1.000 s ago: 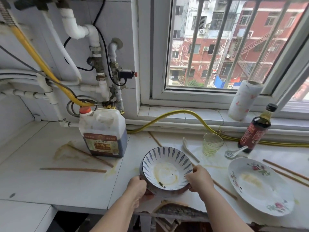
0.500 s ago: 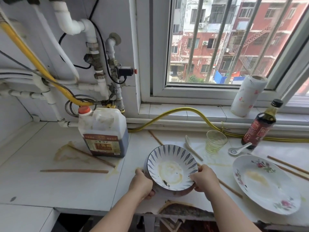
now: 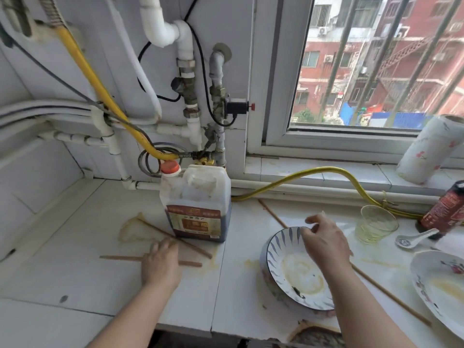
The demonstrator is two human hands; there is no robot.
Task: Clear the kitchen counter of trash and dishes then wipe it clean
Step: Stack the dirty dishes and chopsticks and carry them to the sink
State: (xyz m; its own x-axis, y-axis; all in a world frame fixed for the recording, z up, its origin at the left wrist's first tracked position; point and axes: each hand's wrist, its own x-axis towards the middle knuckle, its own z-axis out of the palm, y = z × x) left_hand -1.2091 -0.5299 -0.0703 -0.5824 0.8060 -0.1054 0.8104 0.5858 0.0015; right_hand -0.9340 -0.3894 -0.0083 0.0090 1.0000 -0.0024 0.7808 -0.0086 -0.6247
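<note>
As the left fingers (image 3: 164,244) lay close together and nearly flat on 2 chopsticks (image 3: 118,258), the left hand (image 3: 160,264) seemed ready to gather them from the counter (image 3: 62,272) beside the jug (image 3: 195,204). The right fingers (image 3: 313,219) hung apart, loosely bent, holding nothing. The right hand (image 3: 324,242) hovered over the dirty bowl (image 3: 296,275), which stood near the front edge, probably for easy carrying.

A home kitchen: the white worktop (image 3: 75,272) holds a dirty bowl (image 3: 296,272), a plate (image 3: 439,285) and a sauce jug (image 3: 195,197), with pipes (image 3: 187,79) on the far wall (image 3: 226,18).
</note>
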